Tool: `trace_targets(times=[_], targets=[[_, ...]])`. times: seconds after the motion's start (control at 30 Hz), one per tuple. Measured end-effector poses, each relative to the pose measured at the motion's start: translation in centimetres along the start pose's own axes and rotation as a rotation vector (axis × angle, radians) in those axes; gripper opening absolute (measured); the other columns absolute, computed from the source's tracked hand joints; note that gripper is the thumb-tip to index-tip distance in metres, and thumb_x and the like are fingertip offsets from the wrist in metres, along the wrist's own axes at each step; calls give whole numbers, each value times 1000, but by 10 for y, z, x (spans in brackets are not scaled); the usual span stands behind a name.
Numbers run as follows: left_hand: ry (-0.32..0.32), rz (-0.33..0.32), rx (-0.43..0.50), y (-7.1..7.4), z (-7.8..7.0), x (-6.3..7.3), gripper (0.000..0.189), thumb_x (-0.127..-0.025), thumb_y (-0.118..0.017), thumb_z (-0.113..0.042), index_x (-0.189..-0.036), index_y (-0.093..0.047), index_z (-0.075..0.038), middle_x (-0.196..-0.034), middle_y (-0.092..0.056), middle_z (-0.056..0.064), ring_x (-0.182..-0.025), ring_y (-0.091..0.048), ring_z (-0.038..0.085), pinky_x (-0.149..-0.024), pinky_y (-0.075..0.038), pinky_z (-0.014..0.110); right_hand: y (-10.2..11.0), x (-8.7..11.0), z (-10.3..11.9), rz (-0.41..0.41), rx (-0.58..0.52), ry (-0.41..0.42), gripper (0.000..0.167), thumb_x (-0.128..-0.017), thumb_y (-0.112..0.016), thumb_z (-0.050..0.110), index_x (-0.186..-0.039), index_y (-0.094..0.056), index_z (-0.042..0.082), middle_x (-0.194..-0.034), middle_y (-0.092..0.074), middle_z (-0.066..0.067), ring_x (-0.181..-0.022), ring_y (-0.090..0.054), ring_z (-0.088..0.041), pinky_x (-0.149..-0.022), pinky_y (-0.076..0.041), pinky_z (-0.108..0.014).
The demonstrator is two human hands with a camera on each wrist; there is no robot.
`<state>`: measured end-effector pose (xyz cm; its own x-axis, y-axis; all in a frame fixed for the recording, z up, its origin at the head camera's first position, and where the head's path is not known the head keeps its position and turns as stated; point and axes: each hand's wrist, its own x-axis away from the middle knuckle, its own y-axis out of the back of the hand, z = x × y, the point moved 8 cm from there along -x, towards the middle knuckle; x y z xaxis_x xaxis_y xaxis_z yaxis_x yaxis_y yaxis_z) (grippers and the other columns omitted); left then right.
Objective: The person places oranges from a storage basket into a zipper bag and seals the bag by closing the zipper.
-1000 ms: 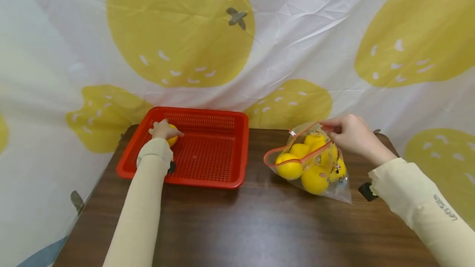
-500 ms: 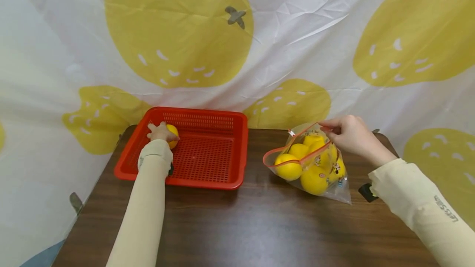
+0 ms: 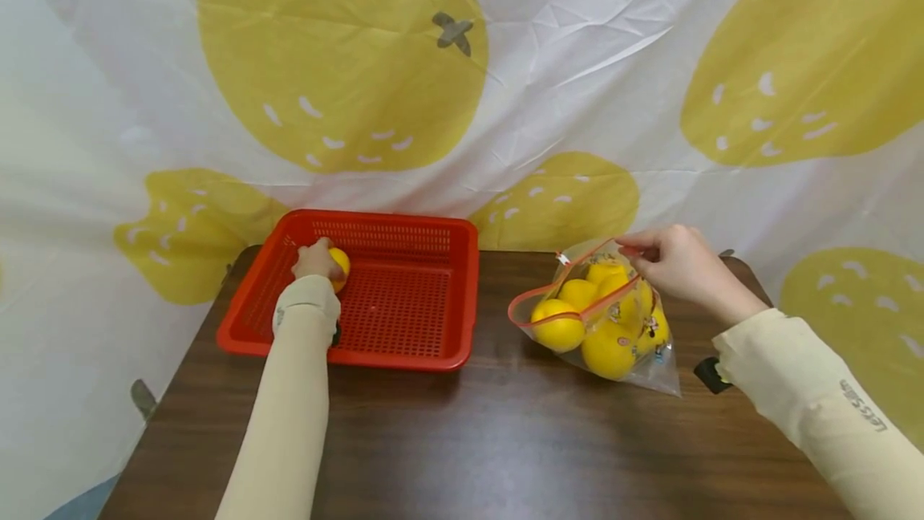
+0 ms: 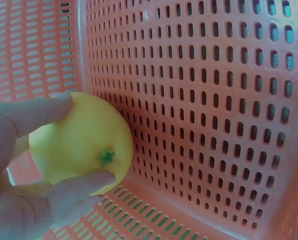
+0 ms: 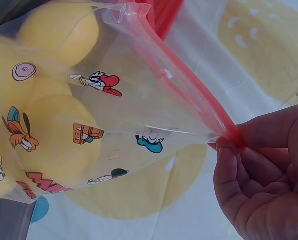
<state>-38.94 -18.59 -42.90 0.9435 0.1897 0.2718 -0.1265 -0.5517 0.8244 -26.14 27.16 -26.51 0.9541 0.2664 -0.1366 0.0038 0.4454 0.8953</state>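
In the head view my left hand (image 3: 314, 260) reaches into the left part of a red plastic basket (image 3: 397, 313) and grips a yellow orange (image 3: 342, 265). The left wrist view shows thumb and fingers on either side of this orange (image 4: 81, 137), whose green star-shaped stem end faces the camera. On the right, my right hand (image 3: 677, 260) pinches the top corner of a clear zip bag (image 3: 666, 377) with a red seal. Its mouth gapes toward the basket, and several yellow oranges (image 3: 559, 334) lie inside. Cartoon figures are printed on the bag's side (image 5: 121, 107).
Basket and bag stand side by side on a dark brown wooden table (image 3: 505, 440), with a gap between them. Close behind the table hangs a white cloth (image 3: 549, 87) printed with big yellow fruit. The basket's slotted walls rise around the left hand.
My left fingers, spread over the orange before, have closed around it, and the hand has turned slightly. The right hand still holds the bag's corner in the same place.
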Motion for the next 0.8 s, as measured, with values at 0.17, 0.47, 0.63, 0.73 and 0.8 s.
trace_targets(times=[0.17, 0.47, 0.63, 0.73, 0.8], targets=[[-56, 23, -15, 5, -10, 8, 65, -76, -68, -14, -134, -40, -5, -125, -39, 29, -104, -41, 43, -87, -39, 51, 0, 0, 1, 13, -9, -8, 34, -82, -52, 0, -114, -62, -1, -96, -66, -21, -56, -50, -16, -41, -35, -24], [-257, -33, 27, 21, -60, 29, 64, -73, -72, -16, -131, -46, -6, -125, -44, 26, -103, -44, 40, -84, -42, 50, 1, -2, -2, 22, -1, -28, 35, -82, -51, 1, -116, -61, -1, -96, -66, -21, -56, -51, -17, -41, -35, -25], [-383, -26, 48, 21, -88, 43, 65, -71, -73, -18, -130, -47, -8, -124, -46, 22, -108, -40, 39, -86, -40, 51, 0, -4, -2, 21, 15, -21, 35, -82, -52, 2, -116, -61, -2, -95, -67, -20, -56, -51, -16, -42, -36, -25], [-456, -29, 45, 19, -105, 53, 66, -70, -75, -20, -129, -49, -10, -124, -49, 19, -109, -40, 38, -87, -39, 51, 0, -6, -3, 22, 13, -21, 35, -82, -52, 2, -116, -61, -2, -95, -66, -20, -57, -51, -16, -43, -36, -25], [-501, -27, 47, 17, -116, 62, 66, -69, -76, -20, -129, -50, -11, -124, -50, 17, -109, -42, 37, -87, -39, 51, -1, -7, -4, 24, 11, -23, 35, -82, -52, 2, -116, -60, -2, -96, -66, -21, -57, -51, -16, -42, -36, -25]])
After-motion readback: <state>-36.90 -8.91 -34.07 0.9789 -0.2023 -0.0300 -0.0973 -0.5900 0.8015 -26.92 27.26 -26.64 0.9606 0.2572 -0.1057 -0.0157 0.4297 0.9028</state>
